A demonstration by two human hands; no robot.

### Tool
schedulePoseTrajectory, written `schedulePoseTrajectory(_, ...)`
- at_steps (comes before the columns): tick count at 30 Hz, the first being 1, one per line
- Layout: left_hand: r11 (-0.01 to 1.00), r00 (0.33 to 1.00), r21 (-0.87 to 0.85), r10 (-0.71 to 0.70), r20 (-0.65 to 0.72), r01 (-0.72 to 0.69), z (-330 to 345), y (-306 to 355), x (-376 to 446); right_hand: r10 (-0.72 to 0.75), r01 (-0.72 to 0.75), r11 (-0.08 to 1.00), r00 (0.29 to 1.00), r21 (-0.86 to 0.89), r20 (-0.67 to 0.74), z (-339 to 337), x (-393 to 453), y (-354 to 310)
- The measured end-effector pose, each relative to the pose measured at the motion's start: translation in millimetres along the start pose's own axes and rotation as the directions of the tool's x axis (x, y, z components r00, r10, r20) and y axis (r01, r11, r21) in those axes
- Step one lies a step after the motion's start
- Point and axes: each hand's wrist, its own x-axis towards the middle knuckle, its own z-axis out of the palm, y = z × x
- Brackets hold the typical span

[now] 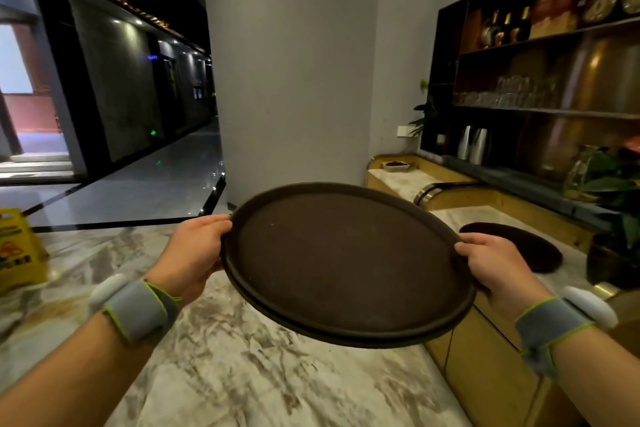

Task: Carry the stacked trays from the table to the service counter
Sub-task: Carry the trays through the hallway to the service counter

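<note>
Marble ran underfoot and along the counter point(491, 215) to the right, where a dark round mat point(519, 246) lay flat beneath shelves point(540, 111) of glasses and bottles. A yellow sign point(17, 246) stood off to the left, and a dim corridor opened beyond it.

The person held the trays point(346, 263) out in front, clear of every surface, near the counter's edge but not yet over it. Two rims showed at the near side, so at least two trays were nested. The left hand point(194, 253) gripped the left rim, thumb on top and fingers curled under; the right hand point(491, 267) clasped the right rim the same way. The stack tilted slightly, its far edge higher.

These looked like stiff, light, round trays with a matte, grippy face, unlikely to flex or break. Nested loosely, the top one might slide if tipped further. Opposite rims seemed the sound place to hold, pinching both layers together and keeping them level.
</note>
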Motion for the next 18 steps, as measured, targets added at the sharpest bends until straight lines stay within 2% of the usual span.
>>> schedulePoseTrajectory(9,1.000,1.000,-0.017,-0.016,-0.012,0.016,68.4,-4.8,109.2,0.038,-0.037,0.999,0.999,0.029,-0.016,18.9,125.7,-14.0)
schedulePoseTrajectory(18,0.998,0.997,-0.059,-0.005,-0.072,0.000,152.9,36.9,242.0,-0.015,0.015,1.000,1.000,-0.002,-0.012,33.7,300.5,-83.1)
